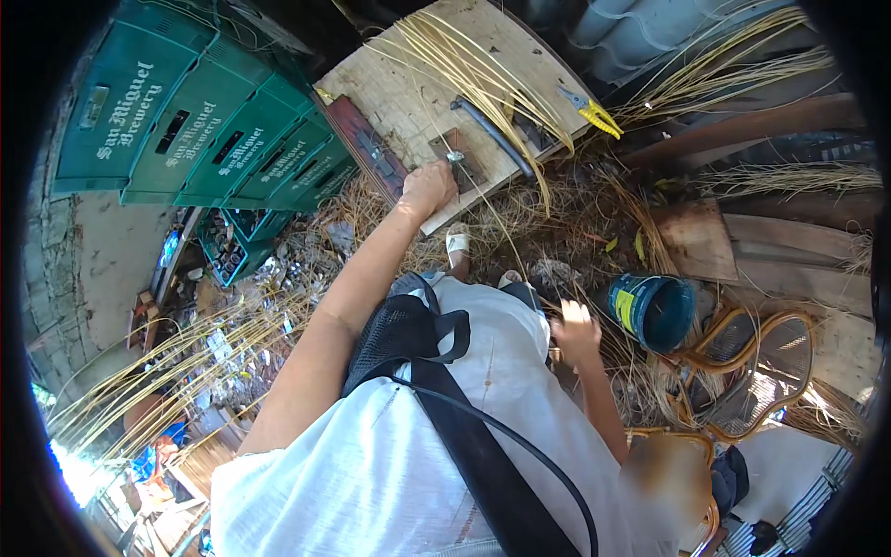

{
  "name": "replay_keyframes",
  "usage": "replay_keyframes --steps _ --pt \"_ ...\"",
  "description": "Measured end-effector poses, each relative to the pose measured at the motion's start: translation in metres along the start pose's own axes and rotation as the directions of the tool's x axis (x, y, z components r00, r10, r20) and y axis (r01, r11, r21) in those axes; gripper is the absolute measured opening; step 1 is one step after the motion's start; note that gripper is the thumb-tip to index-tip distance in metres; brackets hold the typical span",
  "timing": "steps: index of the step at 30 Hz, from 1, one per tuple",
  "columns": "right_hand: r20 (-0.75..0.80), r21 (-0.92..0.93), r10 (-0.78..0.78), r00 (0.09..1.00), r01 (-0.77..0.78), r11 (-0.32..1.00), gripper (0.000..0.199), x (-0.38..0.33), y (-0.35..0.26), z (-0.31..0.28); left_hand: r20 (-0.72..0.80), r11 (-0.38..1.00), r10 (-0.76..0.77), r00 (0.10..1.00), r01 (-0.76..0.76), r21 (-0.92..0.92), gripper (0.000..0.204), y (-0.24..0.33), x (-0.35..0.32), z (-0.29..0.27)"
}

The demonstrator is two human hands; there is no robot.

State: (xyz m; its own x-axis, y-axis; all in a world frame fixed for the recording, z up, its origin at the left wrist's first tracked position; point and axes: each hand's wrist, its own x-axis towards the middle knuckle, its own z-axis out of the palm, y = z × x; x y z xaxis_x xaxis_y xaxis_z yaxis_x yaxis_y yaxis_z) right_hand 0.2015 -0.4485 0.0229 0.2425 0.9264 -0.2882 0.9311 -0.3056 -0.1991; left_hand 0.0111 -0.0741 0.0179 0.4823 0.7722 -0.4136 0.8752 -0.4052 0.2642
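Observation:
My left hand point(429, 188) is closed at the near edge of a wooden board point(483, 46), right beside a small metal fitting point(454, 157) on a plate. What its fingers grip is hidden. A thin strand of rattan point(506, 232) runs from the fitting down toward my right hand point(577, 332), which is low by my right side with fingers curled around the strand's end. On the board lie a bundle of pale rattan strands point(455, 56), a dark curved bar point(492, 137) and a reddish wooden block point(367, 148). Pliers with yellow handles point(599, 116) rest at its right edge.
Green plastic crates point(200, 121) are stacked at the left. A dark green bucket point(664, 311) and rattan-framed pieces point(766, 371) stand at the right. Long loose strands point(186, 371) spread at the lower left, and shavings and scraps point(594, 204) litter the ground.

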Motion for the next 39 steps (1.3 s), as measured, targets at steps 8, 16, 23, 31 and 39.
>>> replay_keyframes --steps 8,16,23,31,39 --pt "-0.089 0.781 0.236 0.968 -0.079 0.620 0.025 0.240 -0.137 0.003 -0.026 0.997 0.036 0.999 -0.034 0.071 0.040 -0.017 0.019 0.019" --pt "0.039 0.771 0.336 0.941 -0.242 0.589 0.021 -0.092 0.042 0.082 0.013 0.991 0.083 0.996 -0.084 0.102 0.041 -0.029 0.011 0.037" --pt "0.494 -0.066 0.441 0.749 -0.473 0.879 0.033 -0.092 0.052 0.023 0.006 0.990 0.128 0.992 -0.128 0.063 0.039 -0.022 0.019 0.029" --pt "0.121 0.745 0.120 0.985 -0.171 0.644 0.037 0.234 -0.136 -0.035 -0.013 0.994 0.063 0.998 -0.061 0.092 0.036 -0.020 0.025 0.034" --pt "-0.127 0.723 0.098 0.987 0.025 0.691 0.029 0.231 -0.130 0.002 -0.044 0.997 0.006 0.999 -0.002 0.082 0.036 -0.009 0.003 0.017"
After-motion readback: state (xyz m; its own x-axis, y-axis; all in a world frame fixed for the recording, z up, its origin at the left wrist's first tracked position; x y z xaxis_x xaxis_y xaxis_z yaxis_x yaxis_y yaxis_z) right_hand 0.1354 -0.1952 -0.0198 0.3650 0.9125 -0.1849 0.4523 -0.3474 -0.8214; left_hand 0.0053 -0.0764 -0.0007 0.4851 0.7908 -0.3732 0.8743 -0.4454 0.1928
